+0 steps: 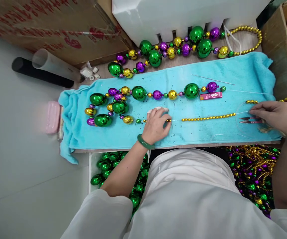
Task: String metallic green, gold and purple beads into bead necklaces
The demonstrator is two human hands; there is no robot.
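Observation:
On a blue towel (173, 136) lies a strand of large green, purple and gold beads (139, 93), looped at its left end. My left hand (157, 124), a green bangle at its wrist, has its fingers curled down over small gold beads on the strand's thread; something white peeps out above the knuckles. A row of small gold beads (208, 117) runs along the thread to the right. My right hand (279, 114) pinches the thin white thread (243, 112) beyond that row. Under its fingers are small snips (249, 120), partly hidden by the hand.
A pink packet (210, 96) and a long needle (213, 79) lie on the towel. Behind it is another bead necklace (170, 52) by a white bin (183, 15). Cardboard boxes (274, 43) stand around. Green beads (106, 166) and mixed beads (255, 176) fill containers below the front edge.

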